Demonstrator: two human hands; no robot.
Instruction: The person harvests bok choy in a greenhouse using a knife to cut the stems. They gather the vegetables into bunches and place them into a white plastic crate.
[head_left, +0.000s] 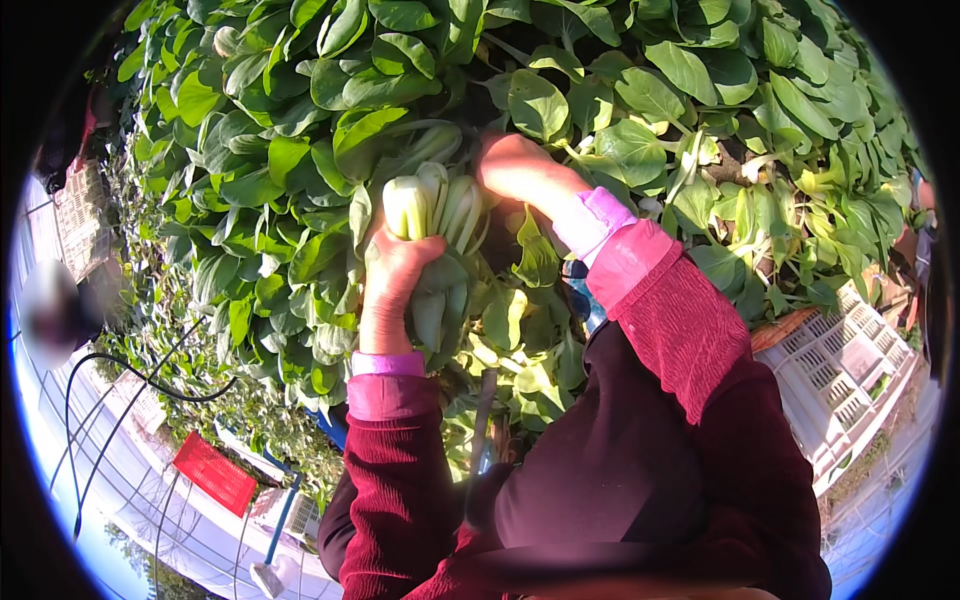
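Note:
My left hand (397, 259) is closed around a bunch of leafy greens with pale stems (424, 202), their thick stem ends pointing up and away from me. My right hand (514, 165) reaches down among the plants just right of the bunch; its fingertips are hidden in shade and foliage, so its hold cannot be told. Dense green leafy plants (262, 165) grow around both hands. Yellowing leaves (517, 322) lie below the bunch, between my forearms.
A white plastic crate (840, 375) stands at the right. A red crate (215, 472) and a beige crate (81, 217) are at the left. Dark thin curved lines (112, 367) cross the lower left. Another person (924, 195) shows partly at the right rim.

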